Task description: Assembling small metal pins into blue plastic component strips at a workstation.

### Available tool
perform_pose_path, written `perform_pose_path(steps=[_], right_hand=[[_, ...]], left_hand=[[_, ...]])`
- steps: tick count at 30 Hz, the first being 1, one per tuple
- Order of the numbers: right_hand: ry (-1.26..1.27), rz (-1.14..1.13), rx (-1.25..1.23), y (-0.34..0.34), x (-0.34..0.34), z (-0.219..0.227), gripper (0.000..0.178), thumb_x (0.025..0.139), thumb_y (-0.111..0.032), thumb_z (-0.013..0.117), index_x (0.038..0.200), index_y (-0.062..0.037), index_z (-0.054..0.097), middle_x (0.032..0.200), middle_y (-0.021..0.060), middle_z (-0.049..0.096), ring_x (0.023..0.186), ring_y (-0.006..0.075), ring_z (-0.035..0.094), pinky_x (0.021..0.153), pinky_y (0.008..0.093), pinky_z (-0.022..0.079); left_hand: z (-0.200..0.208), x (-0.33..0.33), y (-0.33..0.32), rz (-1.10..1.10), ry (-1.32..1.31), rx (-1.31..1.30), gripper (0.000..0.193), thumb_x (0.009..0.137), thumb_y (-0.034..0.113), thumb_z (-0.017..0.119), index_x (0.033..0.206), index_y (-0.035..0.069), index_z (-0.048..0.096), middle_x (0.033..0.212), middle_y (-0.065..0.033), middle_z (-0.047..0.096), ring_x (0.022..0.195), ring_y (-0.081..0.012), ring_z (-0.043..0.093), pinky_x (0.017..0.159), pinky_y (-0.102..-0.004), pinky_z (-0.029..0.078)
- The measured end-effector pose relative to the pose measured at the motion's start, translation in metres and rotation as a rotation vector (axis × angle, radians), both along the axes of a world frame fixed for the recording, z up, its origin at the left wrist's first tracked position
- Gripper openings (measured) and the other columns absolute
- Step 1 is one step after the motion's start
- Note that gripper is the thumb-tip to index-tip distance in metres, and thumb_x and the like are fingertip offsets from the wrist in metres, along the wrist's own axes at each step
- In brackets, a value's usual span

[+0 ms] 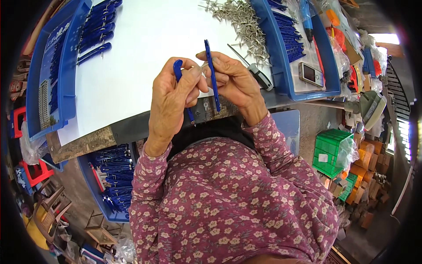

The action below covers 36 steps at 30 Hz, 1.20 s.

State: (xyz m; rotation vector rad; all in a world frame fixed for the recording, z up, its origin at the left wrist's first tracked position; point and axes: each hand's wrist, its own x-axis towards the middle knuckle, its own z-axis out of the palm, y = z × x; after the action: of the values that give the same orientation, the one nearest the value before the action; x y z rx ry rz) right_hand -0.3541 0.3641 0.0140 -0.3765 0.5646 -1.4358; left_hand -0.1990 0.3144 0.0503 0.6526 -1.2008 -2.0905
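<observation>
Both my hands are raised over the front edge of a white-topped table (136, 39), fingertips almost meeting. My left hand (169, 94) is closed around a dark blue plastic piece (177, 69) with a rounded, hooked top; its lower end pokes out below the fingers. Between thumb and fingers, my right hand (239, 81) pinches a long, slim blue plastic strip (212, 77), standing nearly upright. Something small and pale shows between the fingertips, too small to name. Beyond the right hand lies a heap of small metal pins (241, 26). Several blue pieces (99, 28) form a row at far left.
Blue trays (68, 88) (281, 81) flank the work surface, both holding blue pieces. A grey handheld device with a screen (311, 74) lies in the right one. A grey-black tool (260, 77) sits beside that tray. Below are a blue bin (90, 174) and a green crate (332, 152).
</observation>
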Motion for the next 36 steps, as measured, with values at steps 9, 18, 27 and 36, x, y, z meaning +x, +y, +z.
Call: perform_pose_path(steps=[9,18,27,36], right_hand=[[-0.018,0.000,0.004,-0.004,0.000,-0.007,0.029,0.087,-0.012,0.052,0.109,0.0069,0.051,0.074,0.0072,0.057,0.051,0.0024,0.034,0.049,0.0143,0.031],[-0.020,0.028,0.018,-0.004,0.005,-0.008,0.028,0.086,-0.013,0.054,0.107,0.0059,0.053,0.073,0.0060,0.057,0.051,0.0027,0.034,0.050,0.0154,0.030],[0.214,-0.041,0.062,-0.003,0.010,-0.001,0.032,0.088,-0.014,0.051,0.112,0.0072,0.051,0.066,-0.0011,0.048,0.053,0.0023,0.032,0.052,0.0144,0.028],[0.319,-0.121,0.058,-0.004,0.013,0.003,0.026,0.085,-0.008,0.056,0.107,0.0059,0.056,0.067,-0.0003,0.052,0.053,0.0034,0.035,0.047,0.0158,0.027]], left_hand=[[-0.007,-0.002,0.000,0.031,-0.015,-0.021,0.029,0.091,0.016,0.047,0.111,-0.006,0.050,0.070,-0.0056,0.052,0.049,-0.0024,0.032,0.042,-0.0168,0.024],[-0.011,-0.001,-0.001,0.062,-0.005,-0.051,0.030,0.092,0.016,0.047,0.110,-0.006,0.051,0.069,-0.0052,0.053,0.049,-0.0026,0.033,0.042,-0.0167,0.024],[-0.015,0.003,-0.001,0.084,0.014,-0.054,0.029,0.091,0.015,0.047,0.110,-0.006,0.052,0.070,-0.0050,0.053,0.049,-0.0024,0.034,0.042,-0.0163,0.025],[-0.016,0.004,-0.003,0.089,0.016,-0.018,0.029,0.091,0.016,0.047,0.109,-0.006,0.053,0.070,-0.0058,0.053,0.049,-0.0026,0.034,0.042,-0.0168,0.025]])
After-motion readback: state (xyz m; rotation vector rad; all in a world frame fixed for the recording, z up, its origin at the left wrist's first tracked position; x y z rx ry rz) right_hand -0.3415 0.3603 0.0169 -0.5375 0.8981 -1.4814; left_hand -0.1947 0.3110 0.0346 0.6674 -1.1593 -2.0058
